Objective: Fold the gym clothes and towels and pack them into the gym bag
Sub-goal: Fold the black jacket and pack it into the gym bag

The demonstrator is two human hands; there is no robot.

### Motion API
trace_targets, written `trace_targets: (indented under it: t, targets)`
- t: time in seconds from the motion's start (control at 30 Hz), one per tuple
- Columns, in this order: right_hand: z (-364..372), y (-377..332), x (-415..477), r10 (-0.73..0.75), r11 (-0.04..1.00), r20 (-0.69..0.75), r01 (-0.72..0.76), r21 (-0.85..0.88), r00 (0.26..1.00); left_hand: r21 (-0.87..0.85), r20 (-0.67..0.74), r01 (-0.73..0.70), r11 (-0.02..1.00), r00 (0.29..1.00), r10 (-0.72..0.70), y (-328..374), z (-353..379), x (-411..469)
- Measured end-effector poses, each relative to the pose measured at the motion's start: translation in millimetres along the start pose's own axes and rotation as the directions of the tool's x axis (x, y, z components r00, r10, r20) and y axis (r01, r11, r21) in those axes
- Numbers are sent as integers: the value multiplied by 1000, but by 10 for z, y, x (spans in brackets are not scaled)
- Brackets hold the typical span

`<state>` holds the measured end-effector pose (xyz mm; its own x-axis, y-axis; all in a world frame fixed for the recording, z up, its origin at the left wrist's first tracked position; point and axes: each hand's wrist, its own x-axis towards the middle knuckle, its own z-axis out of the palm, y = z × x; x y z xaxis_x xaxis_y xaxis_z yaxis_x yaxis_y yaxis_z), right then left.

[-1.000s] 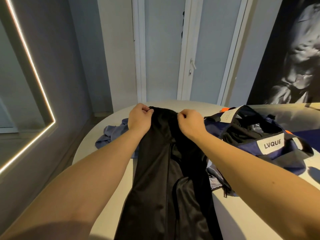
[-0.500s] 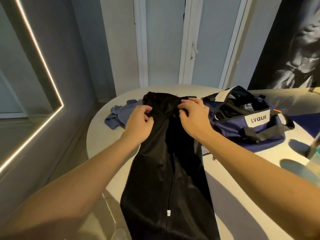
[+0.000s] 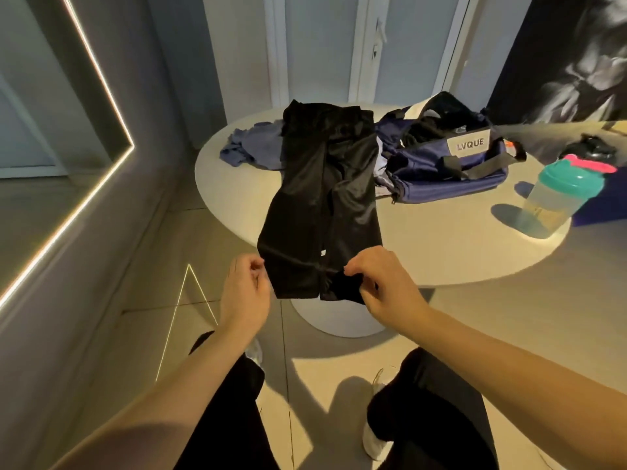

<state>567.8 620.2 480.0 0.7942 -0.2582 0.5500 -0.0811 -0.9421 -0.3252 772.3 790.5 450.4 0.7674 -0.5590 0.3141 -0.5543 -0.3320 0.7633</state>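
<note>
Across the round white table, from its 12 o'clock rim to the near edge at 6 o'clock, lie the black trousers, flat and lengthwise, legs side by side, waistband at the far end and hems hanging just over the near edge. At 7 o'clock of the trousers the left hand has its fingers curled, thumb and forefinger meeting right at the left hem's outer edge; whether they have hold of the cloth I cannot tell. At 5 o'clock the right hand pinches the right hem, a bunch of fabric caught under its bent fingers. At 2 o'clock, just beside the trousers, sits the navy gym bag, open. At 10 o'clock a blue-grey garment lies crumpled, partly under the trousers. At 3 o'clock, well apart, stands a shaker bottle with a teal lid
</note>
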Motion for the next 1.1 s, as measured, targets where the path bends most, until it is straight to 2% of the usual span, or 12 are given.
trace_targets:
  t: [0.07, 0.13, 0.17, 0.3, 0.37, 0.53, 0.67, 0.77, 0.87, 0.97, 1.1]
  targets:
    - [-15, 30, -135, -65, 991, 49, 70, -112, 997, 226, 11, -173, 959, 985, 175, -167, 32, -45]
    - [-34, 63, -215, -77, 971, 150, 108, -213, 986, 447, 103, -399, 800, 912, 397, -309, 56, -5]
    - [-41, 85, -233, -68, 962, 201, 118, -248, 977, 507, 157, -470, 723, 875, 458, -351, 51, 53]
    - [-56, 209, -245, -5, 907, 335, 145, -395, 942, 602, 349, -616, 508, 776, 526, -408, 3, 363]
    - [-44, 263, -259, 28, 879, 372, 155, -452, 928, 615, 408, -644, 455, 754, 515, -423, 12, 478]
    - [59, 289, -259, 39, 844, 345, 153, -513, 938, 588, 462, -667, 459, 742, 486, -390, 58, 677]
    - [62, 298, -230, 17, 871, 318, 142, -471, 948, 502, 444, -696, 514, 717, 537, -388, 48, 782]
    - [32, 309, -222, -10, 907, 300, 135, -398, 954, 374, 409, -751, 543, 660, 630, -392, -13, 748]
    - [0, 343, -254, -41, 956, 224, 103, -274, 974, 230, 375, -808, 542, 587, 717, -424, -136, 624]
    - [-65, 355, -266, -65, 974, 171, 100, -202, 983, 190, 325, -840, 509, 543, 775, -413, -221, 505]
    - [-141, 334, -281, -102, 973, 135, 127, -193, 986, 137, 309, -856, 498, 515, 800, -321, -328, 390]
